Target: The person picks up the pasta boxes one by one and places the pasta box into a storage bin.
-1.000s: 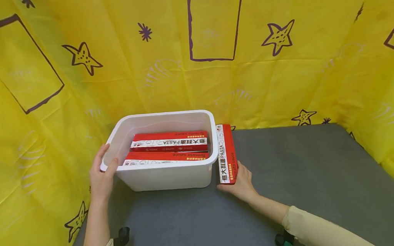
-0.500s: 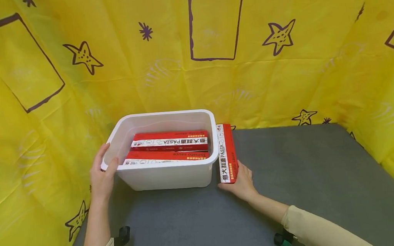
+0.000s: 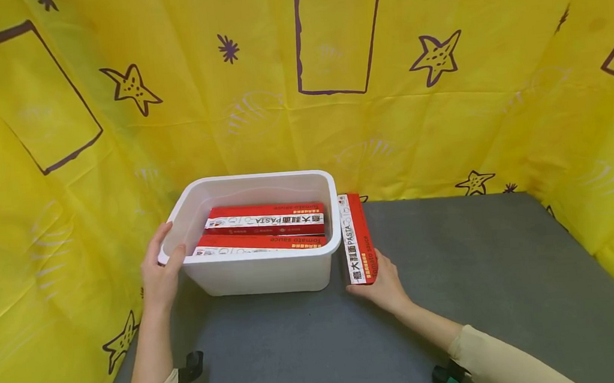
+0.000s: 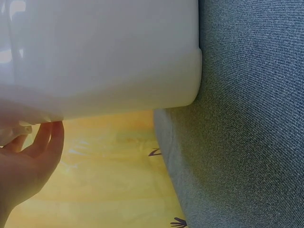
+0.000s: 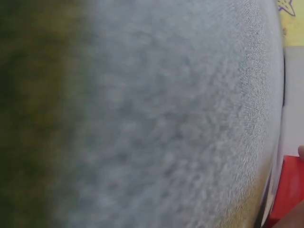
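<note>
A white plastic bin stands on the grey table, with red and white pasta boxes lying inside it. My left hand grips the bin's left rim, thumb at the front corner; in the left wrist view that hand is against the bin wall. Just right of the bin is another pasta box, its lettered white side turned up and its red side to the right. My right hand holds this box by its near end. A corner of red box shows in the right wrist view.
Yellow cloth printed with stars and frames hangs behind and on both sides. The grey tabletop extends to the right and front. Black straps with small devices sit on both wrists.
My right hand has shifted slightly right, carrying the near end of the pasta box with it, so the box slants more. The left hand keeps its grip on the bin rim.
</note>
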Action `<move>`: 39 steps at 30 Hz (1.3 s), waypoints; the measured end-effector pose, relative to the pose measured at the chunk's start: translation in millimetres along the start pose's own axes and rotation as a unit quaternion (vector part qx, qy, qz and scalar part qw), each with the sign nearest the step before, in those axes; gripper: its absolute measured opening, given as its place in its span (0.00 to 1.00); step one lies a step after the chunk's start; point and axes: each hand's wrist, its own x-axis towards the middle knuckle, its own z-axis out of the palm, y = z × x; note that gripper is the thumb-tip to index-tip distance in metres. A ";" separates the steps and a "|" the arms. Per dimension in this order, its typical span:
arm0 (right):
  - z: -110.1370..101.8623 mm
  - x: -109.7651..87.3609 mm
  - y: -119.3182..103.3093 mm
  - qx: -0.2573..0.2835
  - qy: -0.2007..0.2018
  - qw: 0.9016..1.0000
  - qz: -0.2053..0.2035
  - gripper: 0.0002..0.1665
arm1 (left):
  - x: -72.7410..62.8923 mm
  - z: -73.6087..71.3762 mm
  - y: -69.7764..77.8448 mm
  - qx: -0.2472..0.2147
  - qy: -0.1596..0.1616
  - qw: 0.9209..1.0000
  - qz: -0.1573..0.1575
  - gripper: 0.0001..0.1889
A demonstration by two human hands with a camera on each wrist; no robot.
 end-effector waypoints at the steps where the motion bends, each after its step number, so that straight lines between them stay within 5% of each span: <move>1: -0.9 -0.2 0.2 0.001 0.001 1.000 -0.002 0.54 | 0.1 0.0 0.0 -0.001 0.000 1.000 0.001 0.27; 39: -46.2 -15.4 -5.2 0.081 -0.035 0.993 0.078 0.60 | -1.3 0.0 1.0 0.002 0.004 1.000 -0.005 0.27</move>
